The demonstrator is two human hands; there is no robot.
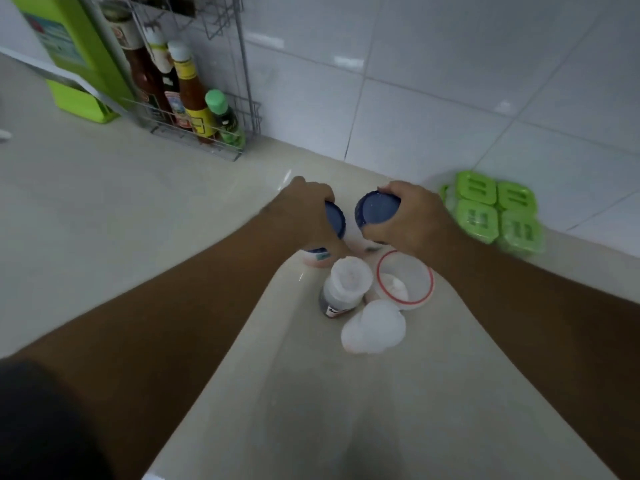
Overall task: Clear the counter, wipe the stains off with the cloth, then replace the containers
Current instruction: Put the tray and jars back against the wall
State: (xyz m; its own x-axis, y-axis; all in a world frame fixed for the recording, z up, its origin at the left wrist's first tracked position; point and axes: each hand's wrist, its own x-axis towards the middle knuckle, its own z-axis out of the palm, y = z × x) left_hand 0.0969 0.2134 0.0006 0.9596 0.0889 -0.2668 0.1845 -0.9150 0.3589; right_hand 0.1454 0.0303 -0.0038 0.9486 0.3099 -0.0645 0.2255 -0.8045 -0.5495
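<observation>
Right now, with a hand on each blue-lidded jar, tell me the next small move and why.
Probably lift both jars, left hand and right hand together, and set them aside on the counter. Each hand already grips one, and three white containers still crowd the spot.

Two bare forearms reach in from the lower corners, uncovered from elbow to wrist, with no watch, band or ring showing. The left hand (308,213) and the right hand (412,220) are ungloved, their fingers blurred. At the lower left corner, a dark, black-looking patch of fabric (41,424) shows, too blurred to identify.
</observation>
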